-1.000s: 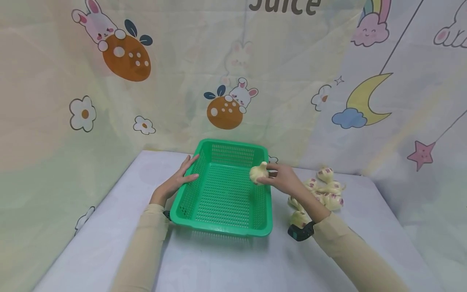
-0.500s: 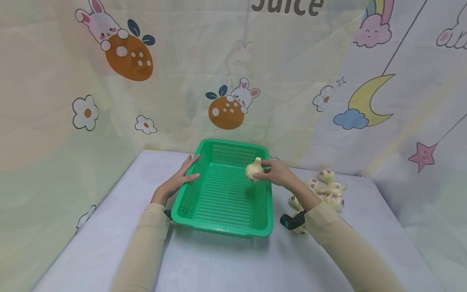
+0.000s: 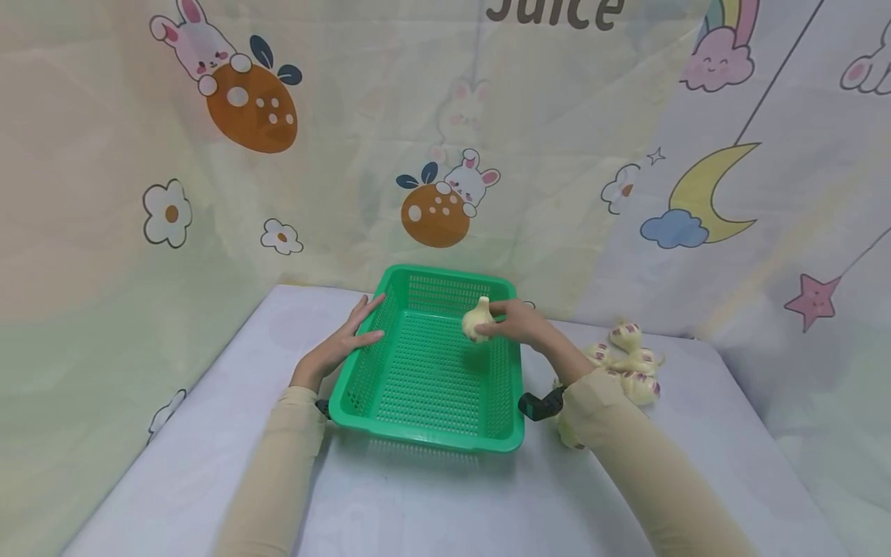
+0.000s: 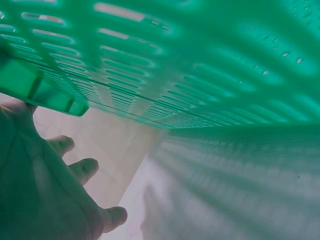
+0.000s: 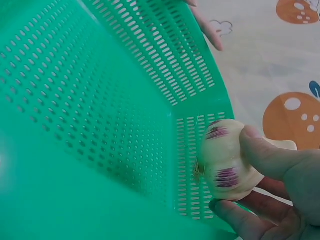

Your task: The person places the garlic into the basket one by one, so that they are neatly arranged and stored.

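- Two cream sleeves [image 3: 640, 456] reach forward, one on each side of the basket.
- One left hand [image 3: 337, 348] rests on the basket's left rim, its grip wide, with the fingers straight and spread.
- One right hand [image 3: 518, 321] comes in over the basket's right rim, its grip narrow: thumb and fingers pinch one garlic bulb [image 3: 476, 321].
- That bulb sits at the fingertips, above the basket floor and nearer the right wall than the left; in the head view its stem points up.
- One green basket [image 3: 428, 379] stands on one white table [image 3: 418, 503].
- Right of the basket, partly hidden behind the right forearm, lie more garlic bulbs [image 3: 640, 361], at least five; the exact count cannot be told.
- One printed cloth [image 3: 348, 155] hangs behind the basket.
- Compared with a second ago, the held bulb has moved from close by the basket's right wall towards its middle, and the right wrist is closer to the right rim. The left hand has stayed on the left rim.
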A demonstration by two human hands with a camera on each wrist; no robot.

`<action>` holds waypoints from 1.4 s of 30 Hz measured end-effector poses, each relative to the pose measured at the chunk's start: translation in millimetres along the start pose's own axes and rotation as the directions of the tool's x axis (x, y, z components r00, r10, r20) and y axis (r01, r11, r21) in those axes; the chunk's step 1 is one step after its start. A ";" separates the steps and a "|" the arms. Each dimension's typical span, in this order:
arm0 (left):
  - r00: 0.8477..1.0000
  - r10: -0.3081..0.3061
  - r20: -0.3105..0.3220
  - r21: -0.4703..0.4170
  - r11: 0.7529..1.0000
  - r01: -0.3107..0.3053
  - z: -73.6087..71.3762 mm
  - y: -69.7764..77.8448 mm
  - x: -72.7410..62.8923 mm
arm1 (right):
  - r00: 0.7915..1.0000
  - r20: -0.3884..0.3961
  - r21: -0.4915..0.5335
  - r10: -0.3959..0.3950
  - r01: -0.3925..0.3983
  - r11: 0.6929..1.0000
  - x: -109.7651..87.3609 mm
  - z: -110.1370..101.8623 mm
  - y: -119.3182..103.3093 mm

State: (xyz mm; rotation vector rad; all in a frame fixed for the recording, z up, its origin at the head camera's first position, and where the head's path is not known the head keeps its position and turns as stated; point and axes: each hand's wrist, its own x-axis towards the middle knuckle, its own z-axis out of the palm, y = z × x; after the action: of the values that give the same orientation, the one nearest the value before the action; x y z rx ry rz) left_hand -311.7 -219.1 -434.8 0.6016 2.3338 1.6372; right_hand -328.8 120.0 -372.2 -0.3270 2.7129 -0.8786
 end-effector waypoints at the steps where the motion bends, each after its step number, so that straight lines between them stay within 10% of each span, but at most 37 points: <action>1: 1.000 -0.001 0.000 0.003 1.000 0.001 -0.5 0.2 0.0 | 1.000 0.004 0.009 0.003 -0.003 1.000 2.0 0.2 -0.7; 15: 1.000 0.001 -0.031 0.010 1.000 0.000 -8.3 -32.4 13.5 | 0.999 0.051 0.102 0.001 -0.007 0.995 29.0 7.2 -18.6; 42: 1.000 0.000 -0.008 0.004 1.000 0.000 -0.4 -13.4 9.6 | 0.982 -0.187 0.275 0.012 0.040 0.961 63.5 39.2 -26.2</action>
State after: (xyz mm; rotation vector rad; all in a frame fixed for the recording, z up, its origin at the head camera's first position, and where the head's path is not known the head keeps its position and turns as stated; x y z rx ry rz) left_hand -323.0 -219.1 -446.8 0.5974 2.3429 1.6386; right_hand -372.4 59.6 -398.8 -0.2136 2.7031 -1.3374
